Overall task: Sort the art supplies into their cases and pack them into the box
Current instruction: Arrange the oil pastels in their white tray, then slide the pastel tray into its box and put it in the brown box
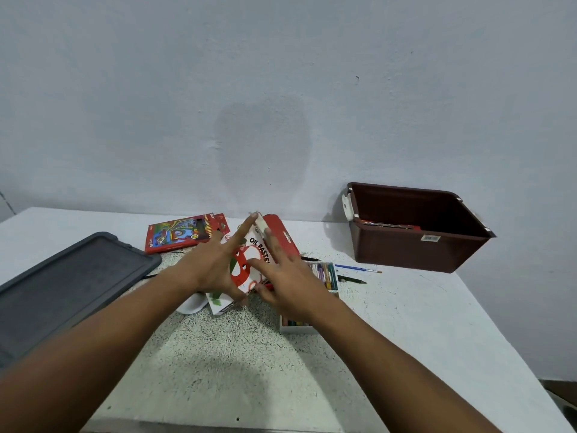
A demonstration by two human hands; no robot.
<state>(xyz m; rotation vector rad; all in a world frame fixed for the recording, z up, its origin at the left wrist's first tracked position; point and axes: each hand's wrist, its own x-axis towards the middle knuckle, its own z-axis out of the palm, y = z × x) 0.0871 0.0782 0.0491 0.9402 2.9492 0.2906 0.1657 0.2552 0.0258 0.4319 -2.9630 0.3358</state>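
1. Pale grey wall (281, 73) behind; white speckled tabletop (237, 354) runs up to it.
2. Far left: dark grey flat plastic lid (71, 276) w/ rounded corners, lying on the table, nothing on it.
3. Next, near the wall: red flat cardboard pencil case (184, 234) w/ colourful picture, flat on the table, flap side twd the centre.
4. Centre: white-and-red cardboard oil pastel sleeve (249, 260), tilted up off the table btwn both hands.
5. Left hand (212, 270) on the sleeve's left side, index finger straight along its upper edge, thumb on the lower front.
6. Right hand (290, 289) fingers spread, flat against the sleeve's right side; blurred, so grip can't be judged beyond that.
7. Small white rounded object (192, 303) just below left hand, partly hidden.
8. White pastel tray (324, 276) under right hand, coloured sticks in rows.
9. Right of tray: blue-handled paintbrush (356, 269) and dark green pencil (351, 279), loose on the table.
10. Far right: dark brown plastic box (415, 242) w/ white side latches, open; flat red case (390, 226) inside on the bottom.
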